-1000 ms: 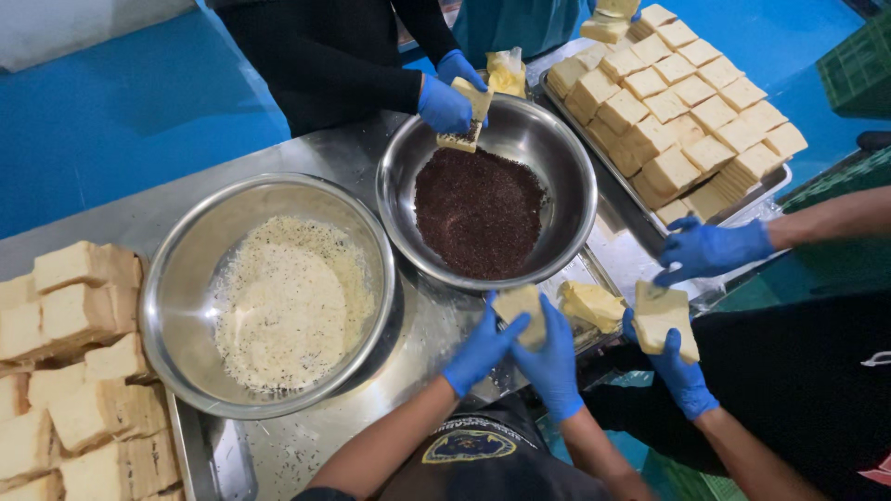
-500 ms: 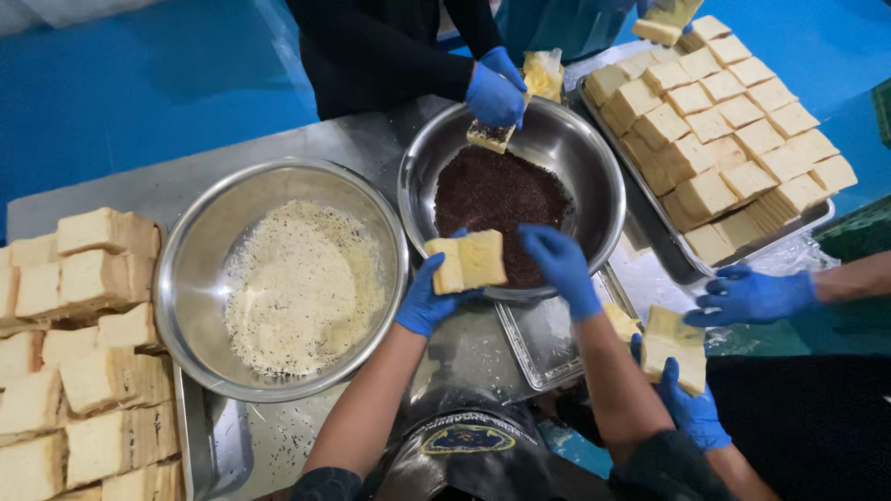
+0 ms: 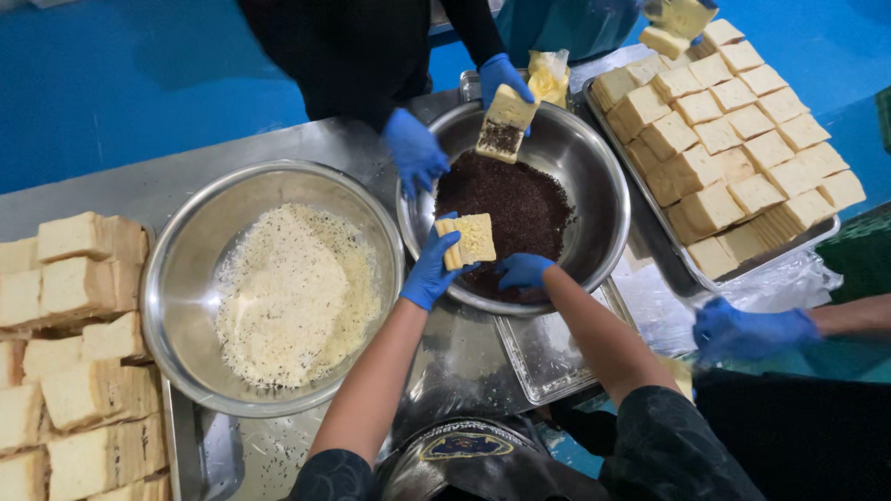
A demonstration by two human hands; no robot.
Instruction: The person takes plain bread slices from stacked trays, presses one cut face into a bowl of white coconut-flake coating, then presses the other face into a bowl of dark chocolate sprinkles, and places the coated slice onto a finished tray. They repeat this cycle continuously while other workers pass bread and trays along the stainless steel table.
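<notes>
My left hand (image 3: 430, 271), in a blue glove, holds a square bread slice (image 3: 469, 240) upright over the near rim of a steel bowl (image 3: 608, 199) filled with dark brown sprinkles (image 3: 515, 204). My right hand (image 3: 525, 272), also gloved in blue, reaches down into the sprinkles at the bowl's near side, its fingers partly buried. Across the table another person's gloved hands hold a second bread slice (image 3: 506, 121) coated with sprinkles over the same bowl.
A larger steel bowl (image 3: 176, 269) of grated white cheese sits at the left. Stacked bread pieces (image 3: 74, 343) fill a tray at far left. A tray of sandwich blocks (image 3: 724, 139) lies at right. A third person's gloved hand (image 3: 747, 329) rests at lower right.
My hands carried the bread slice from the small tray near me up to the sprinkle bowl. My right hand let go of it and dipped into the sprinkles.
</notes>
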